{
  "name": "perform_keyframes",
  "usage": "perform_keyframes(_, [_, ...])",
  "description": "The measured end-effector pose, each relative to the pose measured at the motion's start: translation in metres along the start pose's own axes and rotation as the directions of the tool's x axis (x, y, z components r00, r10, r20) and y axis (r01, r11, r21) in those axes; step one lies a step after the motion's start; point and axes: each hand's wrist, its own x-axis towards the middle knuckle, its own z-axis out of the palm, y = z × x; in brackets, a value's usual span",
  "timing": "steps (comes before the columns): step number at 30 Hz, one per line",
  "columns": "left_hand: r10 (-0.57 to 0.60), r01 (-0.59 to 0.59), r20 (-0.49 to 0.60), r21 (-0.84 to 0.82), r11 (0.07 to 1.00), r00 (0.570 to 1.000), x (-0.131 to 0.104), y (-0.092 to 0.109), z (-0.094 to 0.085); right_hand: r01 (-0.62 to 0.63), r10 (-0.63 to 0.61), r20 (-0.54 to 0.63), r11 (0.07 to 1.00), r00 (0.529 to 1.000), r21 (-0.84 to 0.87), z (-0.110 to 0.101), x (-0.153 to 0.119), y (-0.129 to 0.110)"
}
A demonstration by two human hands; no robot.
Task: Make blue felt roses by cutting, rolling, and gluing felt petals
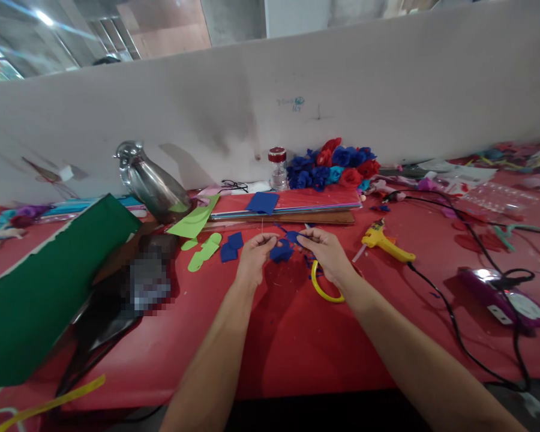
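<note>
Over the middle of the red table, my left hand [256,255] is closed in a pinch, with a thin pale strand [262,225] standing up by its fingertips. My right hand [324,246] pinches a blue paper piece [292,237] between thumb and finger, close to the left fingertips. Below them lie cut blue paper pieces [281,252]. A yellow loop handle [323,291], apparently of scissors, pokes out from under my right hand, which hides the rest. Left of my hands are blue squares [229,248] and rounded green cutouts [204,252].
Stacked coloured sheets [292,207] lie behind my hands, near a glass jar [278,171] and blue and red paper flowers [337,165]. A yellow glue gun [387,241] with its cord lies right. Left are a metal jug [157,183] and a green board [63,300].
</note>
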Motion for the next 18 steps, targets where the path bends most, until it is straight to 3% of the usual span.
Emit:
perform_keyframes(4, [0.019,-0.018,0.057,-0.020,1.000,0.998,-0.004,0.001,0.006,-0.072,0.073,-0.003,0.993,0.997,0.089,0.002,-0.003,-0.007])
perform_keyframes(9, [0.019,-0.018,0.023,-0.006,1.000,1.000,-0.009,0.002,0.012,-0.084,0.083,0.056,0.996,0.995,0.017,0.005,-0.007,-0.007])
perform_keyframes(18, [0.059,-0.062,0.065,0.050,0.997,0.996,-0.008,0.004,0.008,0.046,-0.033,0.107,0.991,0.994,-0.127,0.005,-0.008,-0.011])
